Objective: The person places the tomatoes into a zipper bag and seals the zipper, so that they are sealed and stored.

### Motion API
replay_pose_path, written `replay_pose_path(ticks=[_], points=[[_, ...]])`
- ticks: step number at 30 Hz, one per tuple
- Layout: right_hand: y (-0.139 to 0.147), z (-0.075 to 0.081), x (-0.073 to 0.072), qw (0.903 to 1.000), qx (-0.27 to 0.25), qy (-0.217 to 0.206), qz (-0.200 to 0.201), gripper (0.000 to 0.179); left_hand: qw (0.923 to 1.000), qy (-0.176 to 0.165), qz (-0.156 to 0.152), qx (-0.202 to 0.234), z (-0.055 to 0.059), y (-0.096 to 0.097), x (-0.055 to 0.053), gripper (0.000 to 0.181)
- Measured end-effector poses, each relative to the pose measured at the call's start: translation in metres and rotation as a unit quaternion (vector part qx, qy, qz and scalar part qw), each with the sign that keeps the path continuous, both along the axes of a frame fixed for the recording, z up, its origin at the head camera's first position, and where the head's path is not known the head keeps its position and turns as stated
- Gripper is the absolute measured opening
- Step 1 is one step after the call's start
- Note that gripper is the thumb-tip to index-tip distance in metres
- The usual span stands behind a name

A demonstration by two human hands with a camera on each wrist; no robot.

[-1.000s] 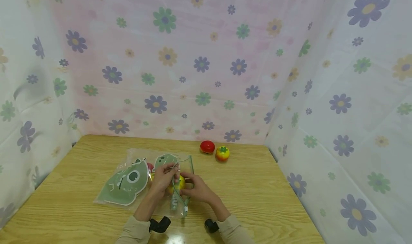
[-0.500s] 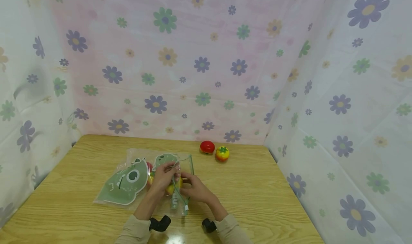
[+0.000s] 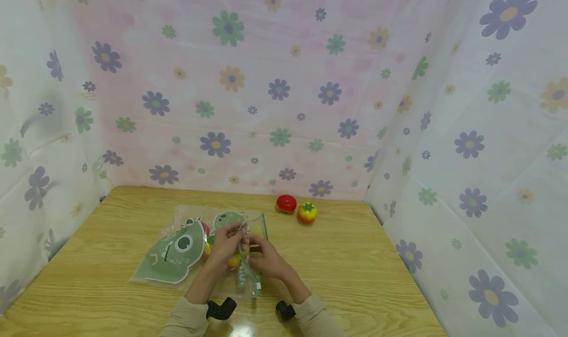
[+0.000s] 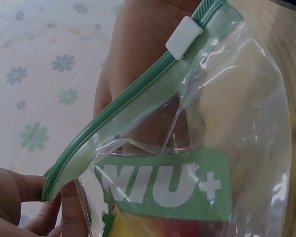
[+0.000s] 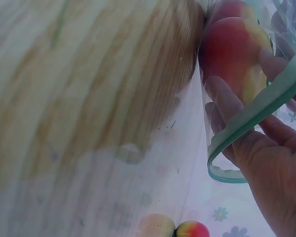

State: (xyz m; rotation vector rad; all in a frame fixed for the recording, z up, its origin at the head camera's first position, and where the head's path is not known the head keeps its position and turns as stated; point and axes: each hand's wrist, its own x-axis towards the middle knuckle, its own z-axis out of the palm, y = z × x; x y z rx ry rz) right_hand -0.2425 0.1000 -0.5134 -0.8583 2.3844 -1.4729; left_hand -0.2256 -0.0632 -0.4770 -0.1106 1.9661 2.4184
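A clear zip bag (image 3: 208, 282) with green dinosaur faces lies on the table, its green-edged mouth to the right. My left hand (image 3: 224, 245) pinches the edge of that mouth; the white slider (image 4: 184, 38) shows up close in the left wrist view. Through the opening reaches my right hand (image 3: 269, 262), its fingers (image 5: 227, 98) extended and spread. Their tips touch the near end of a red-and-yellow toy fruit (image 5: 232, 57) inside the bag. Behind it is another reddish fruit (image 5: 232, 10). My left hand partly hides the fruits in the head view.
On the wooden table (image 3: 350, 268), beyond the bag, sit a red toy fruit (image 3: 286, 204) and a yellow-red one with green leaves (image 3: 307, 212). Flower-patterned cloth (image 3: 253, 105) closes off the back and both sides. Black wrist mounts (image 3: 221, 309) stick out below my sleeves.
The red-and-yellow fruit has slid left, deeper into the bag, away from my right palm. My right hand has shifted slightly left; my left hand keeps its place on the bag's edge.
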Motion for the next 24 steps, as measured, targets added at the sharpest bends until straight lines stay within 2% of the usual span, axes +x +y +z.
replay_pose_path(ticks=[6, 12, 24], points=[[0.002, 0.003, 0.002, 1.0000, -0.001, 0.007, 0.003, 0.056, 0.9999, -0.004, 0.005, 0.009, 0.001, 0.001, 0.000, 0.040], [0.012, 0.009, 0.005, 0.9997, -0.008, -0.021, -0.007, 0.053, 0.9996, 0.001, -0.001, 0.026, -0.001, 0.000, 0.000, 0.039], [0.036, 0.017, 0.005, 0.9964, -0.063, -0.048, -0.032, 0.047, 0.9998, 0.004, -0.010, 0.018, -0.006, -0.002, 0.001, 0.037]])
